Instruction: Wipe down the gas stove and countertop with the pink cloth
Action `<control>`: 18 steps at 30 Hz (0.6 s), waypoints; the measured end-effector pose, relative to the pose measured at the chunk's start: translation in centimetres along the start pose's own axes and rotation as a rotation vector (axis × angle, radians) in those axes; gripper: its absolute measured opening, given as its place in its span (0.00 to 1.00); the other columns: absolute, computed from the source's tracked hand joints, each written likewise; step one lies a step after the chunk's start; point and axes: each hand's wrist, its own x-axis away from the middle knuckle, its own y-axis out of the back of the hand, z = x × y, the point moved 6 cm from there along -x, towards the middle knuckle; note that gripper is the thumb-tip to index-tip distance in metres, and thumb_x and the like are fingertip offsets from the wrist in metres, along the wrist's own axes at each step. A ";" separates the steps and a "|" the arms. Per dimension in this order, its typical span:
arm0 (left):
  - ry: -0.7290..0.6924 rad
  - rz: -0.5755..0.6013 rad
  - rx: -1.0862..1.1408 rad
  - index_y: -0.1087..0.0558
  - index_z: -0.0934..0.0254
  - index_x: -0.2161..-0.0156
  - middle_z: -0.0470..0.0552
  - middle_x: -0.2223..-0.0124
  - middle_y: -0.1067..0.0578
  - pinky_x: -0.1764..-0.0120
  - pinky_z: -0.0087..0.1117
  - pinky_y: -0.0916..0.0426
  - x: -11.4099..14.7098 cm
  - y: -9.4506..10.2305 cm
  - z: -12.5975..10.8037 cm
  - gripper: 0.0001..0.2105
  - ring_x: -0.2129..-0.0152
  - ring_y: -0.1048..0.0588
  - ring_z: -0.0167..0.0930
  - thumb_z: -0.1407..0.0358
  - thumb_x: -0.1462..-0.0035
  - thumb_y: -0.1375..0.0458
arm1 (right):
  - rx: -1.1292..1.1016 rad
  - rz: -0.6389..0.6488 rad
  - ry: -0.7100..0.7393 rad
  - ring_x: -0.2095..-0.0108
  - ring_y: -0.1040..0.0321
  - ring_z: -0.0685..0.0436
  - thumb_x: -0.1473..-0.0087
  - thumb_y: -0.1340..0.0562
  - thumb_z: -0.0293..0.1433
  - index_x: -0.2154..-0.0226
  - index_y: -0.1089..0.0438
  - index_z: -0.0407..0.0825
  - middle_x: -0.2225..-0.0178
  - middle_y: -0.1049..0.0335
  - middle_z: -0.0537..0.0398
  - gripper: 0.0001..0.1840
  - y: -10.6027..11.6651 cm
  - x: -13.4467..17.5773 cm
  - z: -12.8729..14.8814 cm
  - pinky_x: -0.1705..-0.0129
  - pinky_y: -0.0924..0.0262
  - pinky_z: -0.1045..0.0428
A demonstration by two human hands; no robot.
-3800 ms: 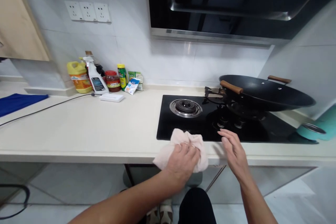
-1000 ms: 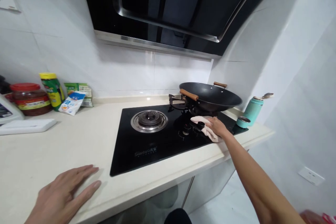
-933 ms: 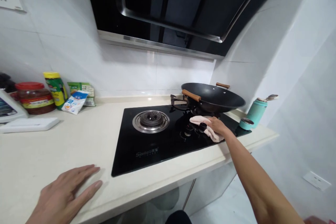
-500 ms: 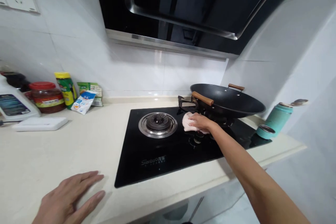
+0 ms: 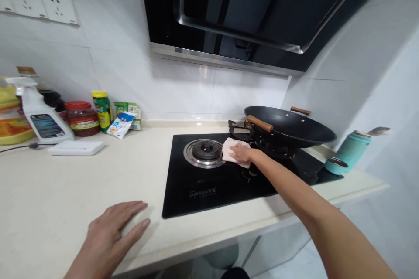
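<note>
My right hand [image 5: 241, 153] presses a pale pink cloth [image 5: 229, 148] onto the black glass gas stove [image 5: 203, 183], just right of the round left burner [image 5: 206, 151]. Its fingers are bent over the cloth, and part of the cloth is hidden beneath them. My left hand [image 5: 114, 231] hovers at or rests on the cream countertop [image 5: 59, 200], left of the stove's front corner; its fingers are apart and it holds nothing. A black wok [image 5: 291, 126] with wooden handles sits over the right burner, behind my right hand.
A range hood [image 5: 235, 17] hangs above the stove. On the left stand a spray bottle [image 5: 44, 113], a red-lidded jar [image 5: 81, 118], a yellow-capped container [image 5: 102, 111], packets [image 5: 121, 124] and a white box [image 5: 77, 148]. A teal container [image 5: 355, 150] stands at the right.
My right hand has slid the cloth left, to the left burner's edge. The view has turned left, showing more of the bottles and sockets. My left hand stays open.
</note>
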 end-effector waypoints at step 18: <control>0.046 0.083 -0.025 0.20 0.51 0.49 0.49 0.43 0.21 0.41 0.48 0.34 0.3 -1.0 0.5 0.24 0.43 0.26 0.44 0.44 0.41 0.47 | -0.118 -0.318 0.266 0.46 0.35 0.34 0.38 0.40 0.49 0.48 0.32 0.50 0.47 0.31 0.45 0.25 0.8 16.3 14.7 0.45 0.43 0.40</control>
